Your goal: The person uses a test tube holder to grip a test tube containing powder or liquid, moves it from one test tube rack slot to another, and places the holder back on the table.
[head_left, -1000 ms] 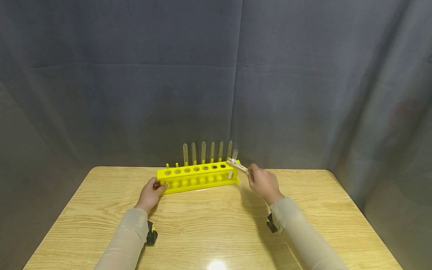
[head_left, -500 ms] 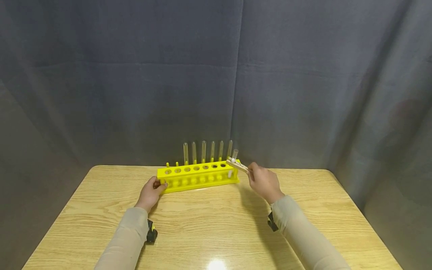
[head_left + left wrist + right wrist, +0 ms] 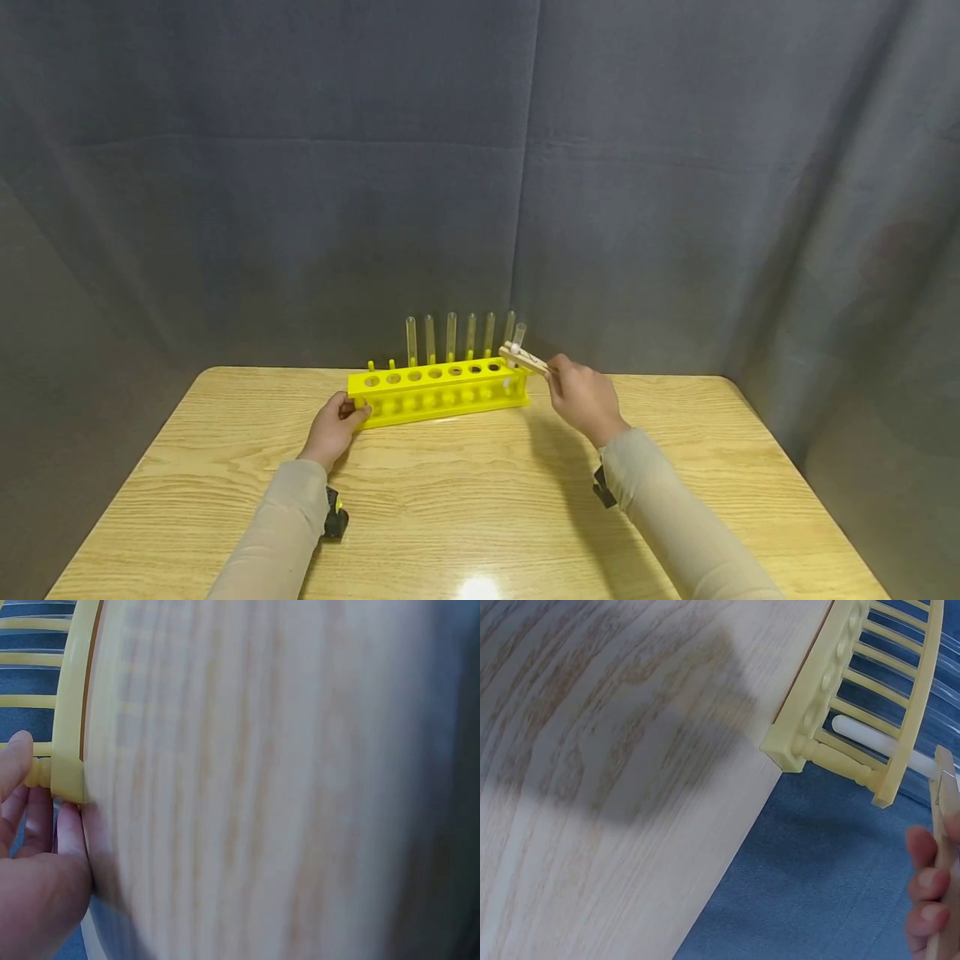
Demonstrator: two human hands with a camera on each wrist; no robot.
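At the back of the table stands a yellow test tube rack [image 3: 425,386] with a row of holes. My left hand [image 3: 330,433] grips its left end; the left wrist view shows the thumb and fingers around the end post [image 3: 39,772]. A wooden test tube clamp [image 3: 531,362] is in my right hand [image 3: 587,402], fingers curled along its handle. Its tips pinch a clear test tube [image 3: 521,332] with white contents. The tube's rounded white lower end [image 3: 855,730] hangs inside the rack below the rightmost hole, above the base in the right wrist view.
Several clear test tubes [image 3: 452,337] stand upside down on pegs along the rack's rear. Two bare pegs [image 3: 392,364] are at the left. A dark grey curtain [image 3: 360,208] hangs right behind the wooden table [image 3: 435,492].
My right hand has raised the clamp and test tube slightly, so the white lower end sits higher inside the rack. The left hand stays on the rack's end.
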